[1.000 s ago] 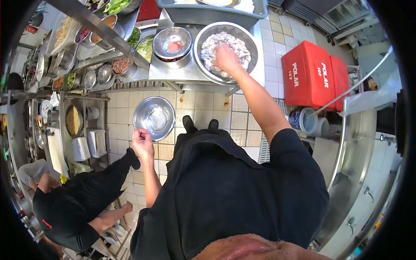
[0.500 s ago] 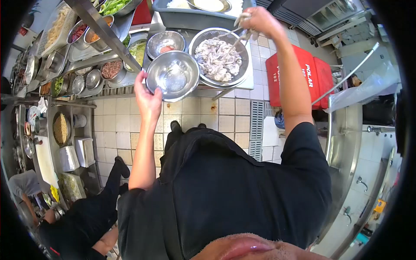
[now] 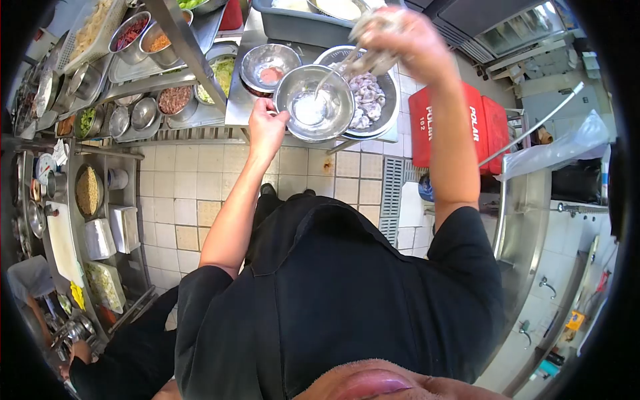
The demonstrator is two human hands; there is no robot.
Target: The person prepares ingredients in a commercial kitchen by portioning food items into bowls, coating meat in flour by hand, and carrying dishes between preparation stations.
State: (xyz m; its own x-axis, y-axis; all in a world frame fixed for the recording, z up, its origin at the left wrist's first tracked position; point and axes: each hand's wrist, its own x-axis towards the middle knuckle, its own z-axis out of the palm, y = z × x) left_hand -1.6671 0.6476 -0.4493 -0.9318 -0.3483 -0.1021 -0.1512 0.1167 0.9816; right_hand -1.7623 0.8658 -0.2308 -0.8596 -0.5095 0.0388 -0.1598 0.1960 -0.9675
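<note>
My left hand pinches the near-left rim of a shiny steel bowl, held over the left side of a colander. Pale grey-white squid pieces lie in that colander. Above its far edge, my right hand is closed round a clump of squid, blurred by motion. One thin strand trails from the clump towards the bowl's inside. Just beyond and left of the held bowl stands another steel bowl with something pinkish in it.
A grey tub stands behind the colander. To the left, a metal shelf post rises before trays and bowls of chopped ingredients. Red POLAR boxes sit right of the counter. A co-worker is at lower left.
My left hand has carried the bowl right, so it now overlaps the colander. My right hand holds a bigger clump of squid and has shifted slightly.
</note>
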